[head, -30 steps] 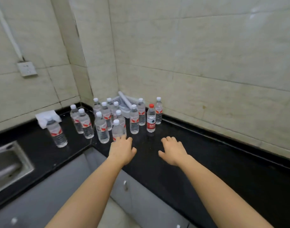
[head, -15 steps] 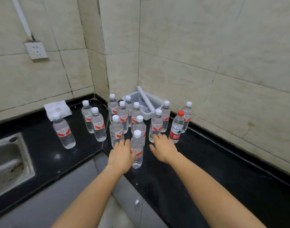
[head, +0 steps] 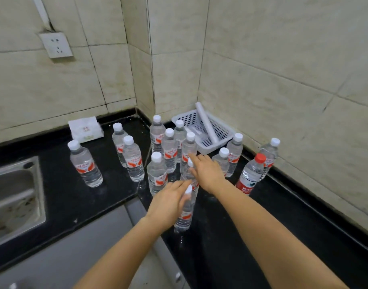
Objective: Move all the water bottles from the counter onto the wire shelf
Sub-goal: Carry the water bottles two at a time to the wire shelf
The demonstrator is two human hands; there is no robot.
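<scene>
Several clear water bottles with white caps and red labels stand on the black counter [head: 231, 236] in the corner. My left hand [head: 170, 203] lies against the left side of the nearest bottle [head: 184, 215], fingers stretched past its cap. My right hand [head: 207, 173] reaches over the bottle just behind it [head: 186, 174], fingers spread and touching its neck. Both bottles stand upright on the counter. A red-capped bottle [head: 251, 176] stands to the right. No wire shelf is in view.
A white plastic basket [head: 218, 130] holding a white roll sits in the corner behind the bottles. A tissue pack [head: 86, 129] lies at the back left. The steel sink [head: 14, 197] is at the left. A wall socket [head: 56, 44] hangs above.
Both hands have moved forward from the counter's front edge into the bottle group. The left now touches the nearest bottle and the right the one behind it. The view has come closer.
</scene>
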